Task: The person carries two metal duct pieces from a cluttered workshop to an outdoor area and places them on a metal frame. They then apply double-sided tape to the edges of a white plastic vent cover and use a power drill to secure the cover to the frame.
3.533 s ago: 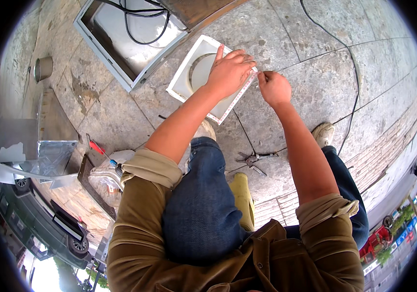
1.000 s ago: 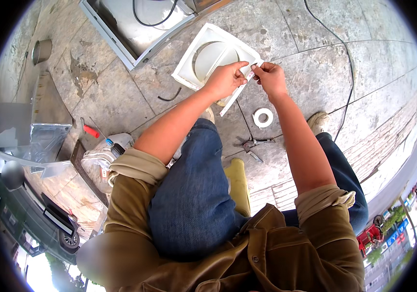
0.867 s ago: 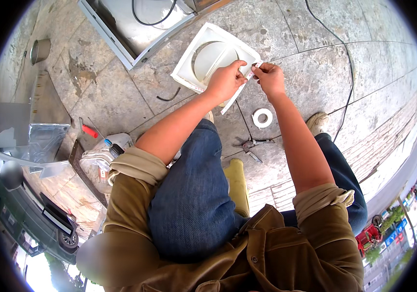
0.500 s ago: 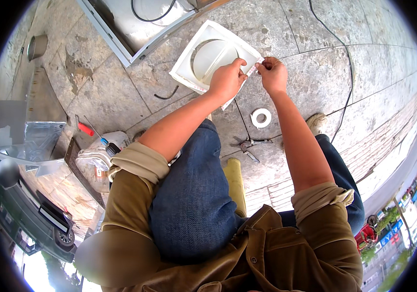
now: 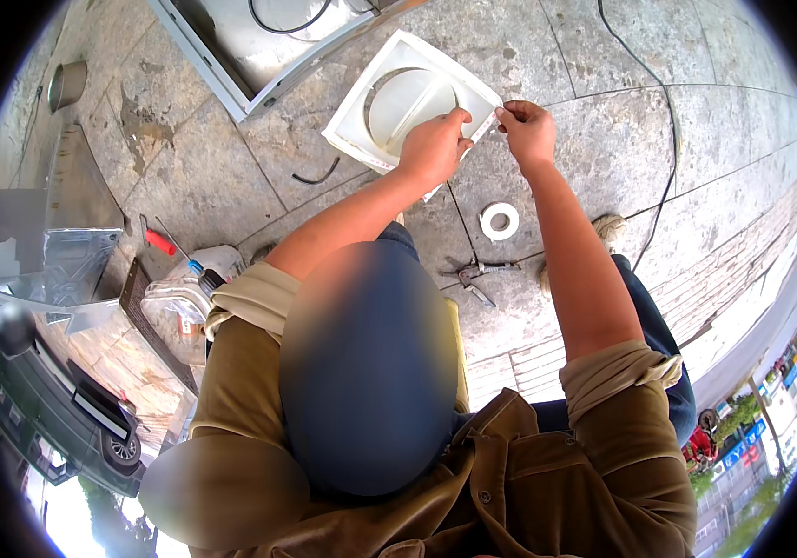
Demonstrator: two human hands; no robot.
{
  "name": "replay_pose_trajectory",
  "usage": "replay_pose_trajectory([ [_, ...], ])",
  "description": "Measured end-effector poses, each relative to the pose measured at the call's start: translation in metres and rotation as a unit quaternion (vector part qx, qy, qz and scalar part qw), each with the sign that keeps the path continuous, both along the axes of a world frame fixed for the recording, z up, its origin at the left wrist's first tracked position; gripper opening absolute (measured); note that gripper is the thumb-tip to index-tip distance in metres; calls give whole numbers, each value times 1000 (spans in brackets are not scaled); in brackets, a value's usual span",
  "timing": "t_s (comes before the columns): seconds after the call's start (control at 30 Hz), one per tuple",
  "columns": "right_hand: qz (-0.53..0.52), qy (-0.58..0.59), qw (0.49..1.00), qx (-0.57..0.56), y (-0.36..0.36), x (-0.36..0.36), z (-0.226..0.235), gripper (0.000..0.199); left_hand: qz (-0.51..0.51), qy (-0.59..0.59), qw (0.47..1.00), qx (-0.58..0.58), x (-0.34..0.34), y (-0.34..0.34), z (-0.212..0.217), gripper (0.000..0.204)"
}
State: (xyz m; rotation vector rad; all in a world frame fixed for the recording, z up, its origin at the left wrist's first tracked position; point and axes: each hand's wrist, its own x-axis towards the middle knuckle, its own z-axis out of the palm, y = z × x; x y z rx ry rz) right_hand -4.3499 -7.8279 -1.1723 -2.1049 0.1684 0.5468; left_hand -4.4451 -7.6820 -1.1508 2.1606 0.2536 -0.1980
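A white square vent panel (image 5: 354, 130) with a round flap inside its raised rim lies tilted on the paving. My left hand (image 5: 433, 149) grips its near right rim, the index finger stretched inward over the rim and the other fingers curled. At the right corner, my right hand (image 5: 528, 133) pinches the end of a white strip with red marks, which runs along the rim; its fingertips partly hide the corner. A roll of white tape (image 5: 513, 221) lies on the ground between my forearms. Closer to me are pliers (image 5: 474, 277) with their handles spread.
A metal housing (image 5: 259, 70) stands at the far left. A short black hose piece (image 5: 316, 174) and a red-handled tool (image 5: 159, 242) lie on the left, beside a plastic container (image 5: 175, 296). A black cable (image 5: 663, 102) crosses the paving on the right.
My right hand has shifted slightly to the right at the panel's corner. My left hand stays on the rim, and the panel has barely moved.
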Motion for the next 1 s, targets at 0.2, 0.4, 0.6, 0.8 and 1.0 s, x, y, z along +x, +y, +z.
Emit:
replay_pose_trajectory([
  [0.2,-3,9,1000,-6,0,0,-2,17,-55,-49,997,28,-8,9,4,32],
  [0.4,7,34,999,-14,3,1,4,18,-278,-155,917,239,-57,22,7,48],
  [0.6,-17,16,1000,2,2,-1,-8,15,-354,-141,844,378,-93,24,-14,56],
  [0.8,-26,30,999,-16,4,-3,-6,17,-340,-107,904,235,-88,33,-1,53],
  [1.0,-23,-68,996,-54,0,-4,10,23,-154,-88,964,198,-74,63,21,27],
])
